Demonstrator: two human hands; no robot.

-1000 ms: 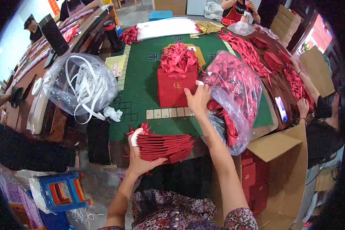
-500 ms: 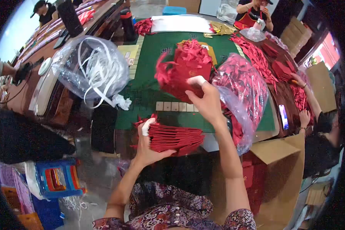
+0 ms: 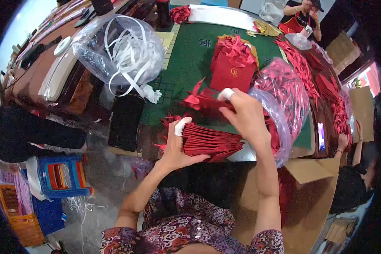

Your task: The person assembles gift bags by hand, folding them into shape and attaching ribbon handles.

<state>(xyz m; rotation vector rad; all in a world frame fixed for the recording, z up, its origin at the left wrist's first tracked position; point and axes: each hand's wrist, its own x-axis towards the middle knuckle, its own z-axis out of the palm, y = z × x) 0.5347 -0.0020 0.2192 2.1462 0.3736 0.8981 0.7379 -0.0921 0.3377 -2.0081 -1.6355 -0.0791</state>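
Observation:
My left hand [image 3: 173, 148], fingertip wrapped in white, is closed round a thick stack of flat red paper gift bags [image 3: 211, 140], their folded edges fanned toward the right. Red ribbon ends stick out past its fingers. Just above the stack, my right hand [image 3: 246, 116], with white on a finger too, grips one red bag [image 3: 202, 100]; this bag is smeared by motion, its ribbon trailing left. Beyond it, on the green table mat [image 3: 190, 59], lies a pile of red bags [image 3: 232, 78] with gold lettering and red ribbons on top.
A clear bag of white ribbon [image 3: 133, 53] lies at the left, a clear bag of red ribbons [image 3: 285, 89] at the right. An open carton [image 3: 309, 186] stands below right. A phone [image 3: 321, 136] lies near the right edge. Other people sit around the table.
My right hand has drawn the red bag away from the pile, down toward the stack in my left hand. My view has shifted, so the table appears higher and further right.

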